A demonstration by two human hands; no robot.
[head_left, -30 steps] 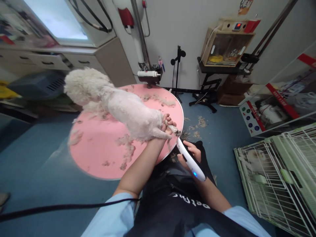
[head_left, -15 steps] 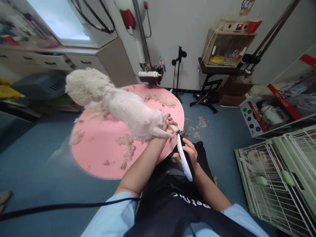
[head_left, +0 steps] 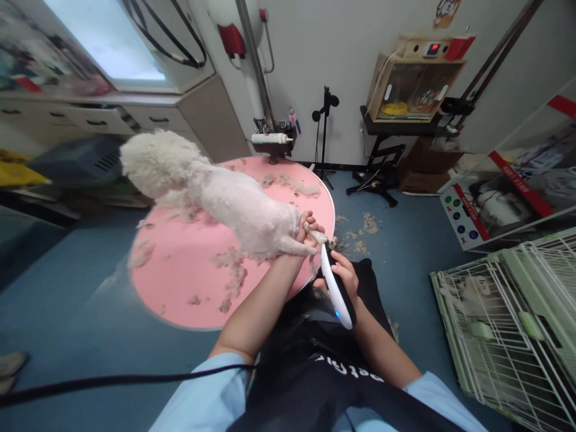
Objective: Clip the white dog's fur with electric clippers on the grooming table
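Presently, the right hand is wrapped around a clipper, fingers along its dark right side. The clipper's long axis runs from its rear end, above the apron, forward and slightly left to its tip. Just beyond that tip lies a hind paw; whether the two touch cannot be told. The left hand, nearer the dog, is clamped around the lower hind leg. From there the shorn body extends forward and left over the pink round surface, where loose hair lies scattered.
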